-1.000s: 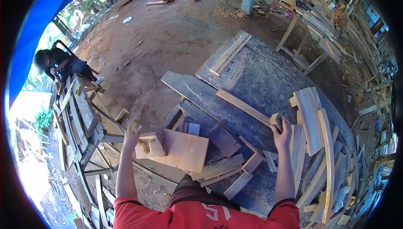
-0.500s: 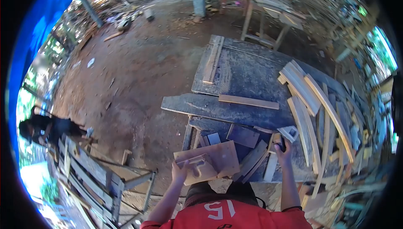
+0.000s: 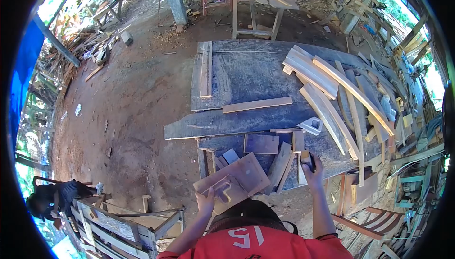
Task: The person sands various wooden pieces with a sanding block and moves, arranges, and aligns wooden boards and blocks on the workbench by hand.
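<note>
My left hand [image 3: 204, 201] is closed on the near-left edge of a flat wooden board [image 3: 253, 170]. A smaller wooden piece with a pale curved recess [image 3: 228, 193] lies against the board, by my thumb. My right hand [image 3: 313, 171], fingers wrapped, grips a small tan-and-black block [image 3: 307, 159] at the table's near edge; its exact kind is unclear. Just beyond it is a short wooden block [image 3: 297, 142]. Farther off sits a whitish angular piece with an opening [image 3: 311, 125]. Dark wooden strips [image 3: 280, 166] lie between my hands, beside a rectangular board [image 3: 261, 143].
Long planks [image 3: 332, 112] are piled on the right of the worn worktable [image 3: 256, 71]. A narrow strip [image 3: 257, 104] lies across its middle. A slatted wooden frame [image 3: 118, 221] stands at lower left, near a person [image 3: 59, 197]. Another wood-laden table [image 3: 258, 3] stands behind.
The view has turned, so the table appears farther left. My right hand, with the block, has come nearer my body, away from the whitish piece. My left hand still holds the board.
</note>
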{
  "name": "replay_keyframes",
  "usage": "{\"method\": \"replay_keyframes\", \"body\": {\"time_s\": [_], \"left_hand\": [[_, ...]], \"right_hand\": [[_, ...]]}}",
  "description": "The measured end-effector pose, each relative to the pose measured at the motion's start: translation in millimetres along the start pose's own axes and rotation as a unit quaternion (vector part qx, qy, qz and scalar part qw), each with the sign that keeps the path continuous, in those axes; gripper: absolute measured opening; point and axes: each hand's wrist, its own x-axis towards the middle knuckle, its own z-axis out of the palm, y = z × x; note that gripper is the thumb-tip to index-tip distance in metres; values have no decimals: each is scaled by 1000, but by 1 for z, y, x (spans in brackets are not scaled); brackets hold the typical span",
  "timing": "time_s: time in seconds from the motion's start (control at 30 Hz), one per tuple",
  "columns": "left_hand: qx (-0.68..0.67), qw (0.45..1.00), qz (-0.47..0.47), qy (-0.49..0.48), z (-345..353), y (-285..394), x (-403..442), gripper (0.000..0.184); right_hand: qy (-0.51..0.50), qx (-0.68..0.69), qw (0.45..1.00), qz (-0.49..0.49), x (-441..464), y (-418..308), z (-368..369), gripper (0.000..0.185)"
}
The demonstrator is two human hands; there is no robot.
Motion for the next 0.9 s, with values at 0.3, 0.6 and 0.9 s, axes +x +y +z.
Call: {"method": "replay_keyframes", "body": {"time_s": [0.3, 0.6, 0.9], "left_hand": [[106, 993, -6, -44, -21, 13, 7, 89], [274, 901, -43, -333, -74, 72, 47, 76], [271, 888, -12, -372, -65, 18, 105, 69]], "right_hand": [[-65, 94, 993, -7, 6, 11, 46, 49], [-61, -77, 994, -56, -34, -68, 135, 60], [-46, -314, 946, -57, -51, -83, 166, 65]]}}
